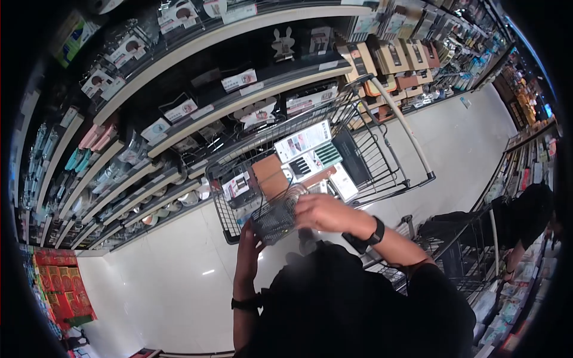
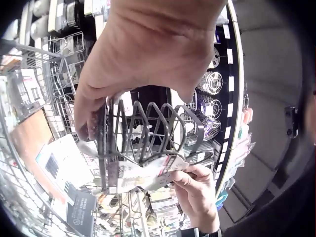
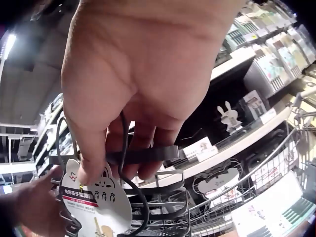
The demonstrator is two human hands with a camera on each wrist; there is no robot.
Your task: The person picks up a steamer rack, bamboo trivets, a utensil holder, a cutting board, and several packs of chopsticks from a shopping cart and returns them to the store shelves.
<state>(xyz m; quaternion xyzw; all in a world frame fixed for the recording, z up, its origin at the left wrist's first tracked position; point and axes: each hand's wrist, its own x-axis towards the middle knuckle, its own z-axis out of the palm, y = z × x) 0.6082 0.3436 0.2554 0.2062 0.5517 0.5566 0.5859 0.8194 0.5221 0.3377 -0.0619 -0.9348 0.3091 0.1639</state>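
A dark wire rack [image 1: 273, 222] is held between both hands above the shopping cart. The left hand [image 1: 246, 253] grips its left side; in the left wrist view, that hand [image 2: 148, 54] curls its fingers round the wires of the rack [image 2: 143, 131]. The right hand [image 1: 325, 213] pinches the other side, and in the right wrist view its thumb [image 3: 93, 168] presses a white rabbit-shaped card [image 3: 96, 205] while the fingers curl behind a dark wire band [image 3: 143, 155].
The cart [image 1: 224, 230] holds a brown box [image 1: 270, 176], white packages [image 1: 303, 141] and a dark panel [image 1: 350, 156]. Stocked shelves [image 1: 250, 89] run along its far side. Another cart [image 1: 459, 244] with a person in dark clothes [image 1: 528, 212] stands at the right. Pale floor [image 1: 161, 286] shows below.
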